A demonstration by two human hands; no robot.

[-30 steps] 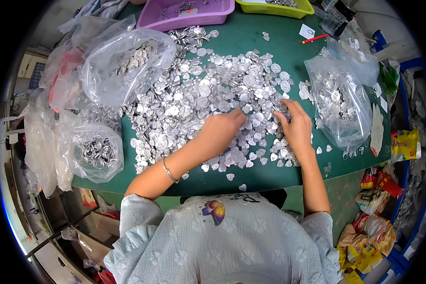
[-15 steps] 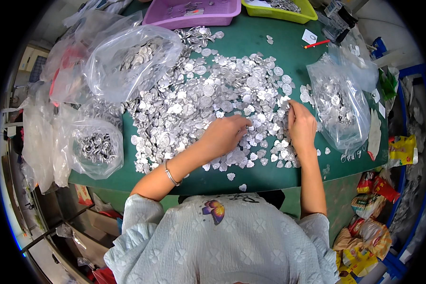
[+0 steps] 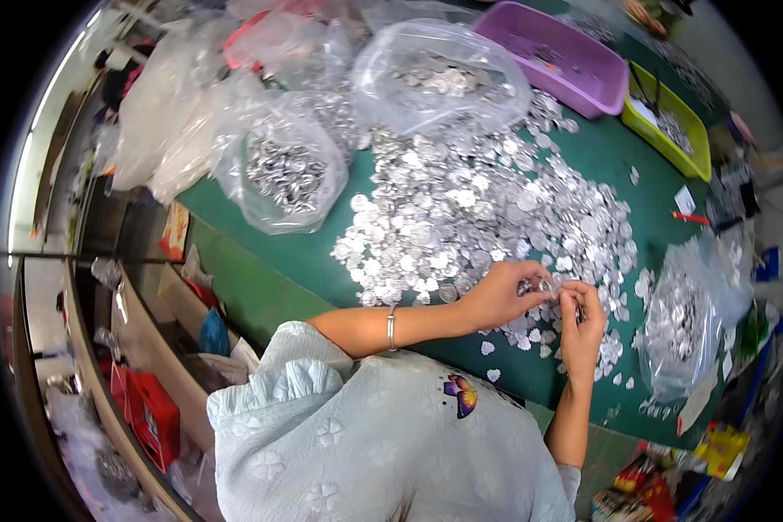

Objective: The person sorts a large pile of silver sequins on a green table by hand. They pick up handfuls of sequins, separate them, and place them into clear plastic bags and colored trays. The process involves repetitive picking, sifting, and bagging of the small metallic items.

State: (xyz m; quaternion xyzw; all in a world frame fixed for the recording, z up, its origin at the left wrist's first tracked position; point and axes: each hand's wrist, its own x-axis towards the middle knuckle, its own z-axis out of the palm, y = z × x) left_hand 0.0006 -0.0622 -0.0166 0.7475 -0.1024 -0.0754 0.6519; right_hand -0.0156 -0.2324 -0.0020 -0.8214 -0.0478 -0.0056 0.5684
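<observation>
A broad heap of flat silver charms (image 3: 461,209), some round like coins and others with scalloped edges, covers the green table (image 3: 261,265). At the heap's near right side my two hands meet. My left hand (image 3: 505,296), wearing a bangle (image 3: 391,332) on its wrist, is closed with its thumb and fingers around small silver charms (image 3: 544,285). Against it, the fingertips of my right hand (image 3: 583,329) pinch together at the same charms. How many pieces lie in the fingers is hidden.
Clear bags of silver pieces stand open at the left (image 3: 291,170) and back (image 3: 444,78); another bag (image 3: 674,317) lies at the right. Purple (image 3: 613,96) and yellow-green (image 3: 700,165) baskets sit at the back right. A red pencil (image 3: 690,217) lies near the right bag.
The view has swung, so the table appears turned. My hands, apart over the heap before, have come together at its near right, with silver charms between the fingers.
</observation>
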